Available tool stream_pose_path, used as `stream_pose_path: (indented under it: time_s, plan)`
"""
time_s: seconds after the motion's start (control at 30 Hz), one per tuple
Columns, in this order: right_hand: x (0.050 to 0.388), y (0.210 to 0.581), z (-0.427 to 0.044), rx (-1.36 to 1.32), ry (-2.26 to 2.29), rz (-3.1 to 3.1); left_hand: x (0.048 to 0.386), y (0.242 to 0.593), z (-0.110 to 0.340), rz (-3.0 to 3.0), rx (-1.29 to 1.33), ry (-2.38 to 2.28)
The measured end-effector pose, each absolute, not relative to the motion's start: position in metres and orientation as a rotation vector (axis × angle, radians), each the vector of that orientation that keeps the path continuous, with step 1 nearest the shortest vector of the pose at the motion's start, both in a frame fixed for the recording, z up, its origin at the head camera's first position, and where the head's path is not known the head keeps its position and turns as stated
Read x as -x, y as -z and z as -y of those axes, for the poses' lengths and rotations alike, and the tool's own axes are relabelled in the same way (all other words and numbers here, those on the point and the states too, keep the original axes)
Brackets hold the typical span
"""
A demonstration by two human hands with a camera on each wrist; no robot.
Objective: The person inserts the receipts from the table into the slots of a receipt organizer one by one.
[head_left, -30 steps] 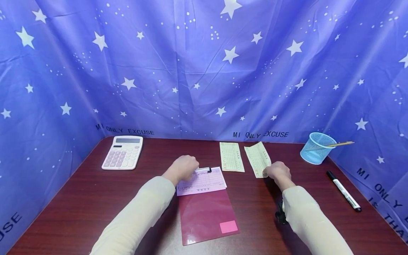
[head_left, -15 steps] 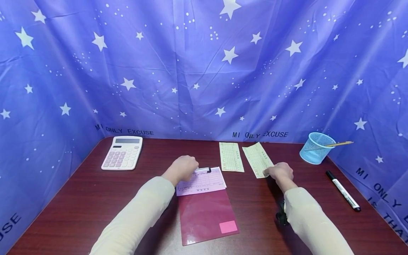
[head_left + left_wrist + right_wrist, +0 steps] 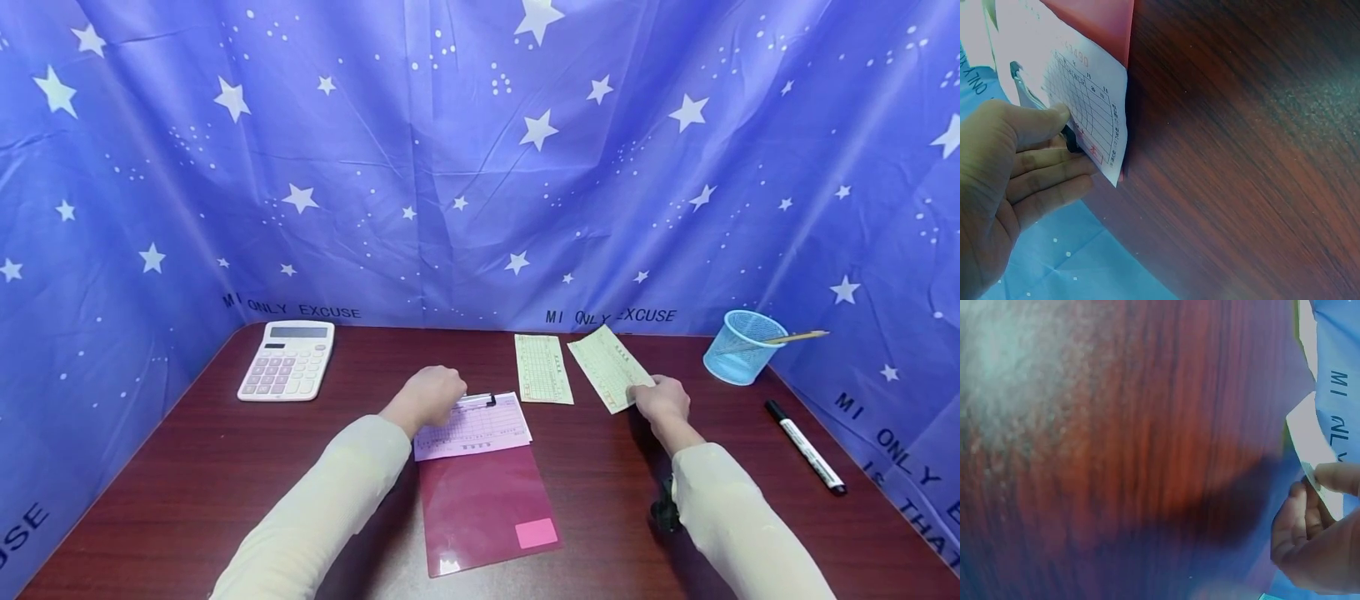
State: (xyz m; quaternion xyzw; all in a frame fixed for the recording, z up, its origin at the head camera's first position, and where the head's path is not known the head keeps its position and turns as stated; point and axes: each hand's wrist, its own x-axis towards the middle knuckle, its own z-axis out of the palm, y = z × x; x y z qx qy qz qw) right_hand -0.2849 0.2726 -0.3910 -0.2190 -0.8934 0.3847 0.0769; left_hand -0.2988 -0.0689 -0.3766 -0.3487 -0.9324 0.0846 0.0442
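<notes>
At centre, my left hand (image 3: 431,396) pinches the silver-and-black metal clip (image 3: 477,401) holding pink printed sheets (image 3: 489,428) on a maroon plastic clipboard (image 3: 483,500); right of centre, my right hand (image 3: 663,403) pinches a pale-green paper form (image 3: 609,367), which a rough tug could crease.

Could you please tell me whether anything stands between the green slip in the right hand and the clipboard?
Nothing upright stands between the held slip and the clipboard. The other slip lies partly between them on the table, and looks easy to pass over. At the clip, the left hand and a pink form take up room.
</notes>
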Motion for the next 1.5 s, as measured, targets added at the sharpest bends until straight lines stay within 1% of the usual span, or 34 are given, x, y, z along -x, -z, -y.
stream_pose_path:
  time_s: [0.3,0.63,0.8,1.0,1.17,1.5]
  plan:
    - [0.286,0.383,-0.279,0.622,-1.205,2.531,0.298,0.377,0.067,2.847,1.068,-0.255]
    - [0.290,0.371,-0.289,0.633,-1.524,2.384,0.297,0.378,0.067,2.857,1.058,-0.263]
    - [0.288,0.358,-0.287,0.600,-1.568,2.413,0.298,0.377,0.068,2.854,1.051,-0.258]
    - [0.285,0.342,-0.278,0.483,-1.643,2.422,0.300,0.377,0.069,2.848,1.056,-0.248]
    - [0.278,0.333,-0.265,0.303,-1.766,2.431,0.300,0.378,0.069,2.849,1.059,-0.240]
    - [0.259,0.334,-0.218,0.041,-2.030,2.515,0.300,0.377,0.071,2.839,1.067,-0.215]
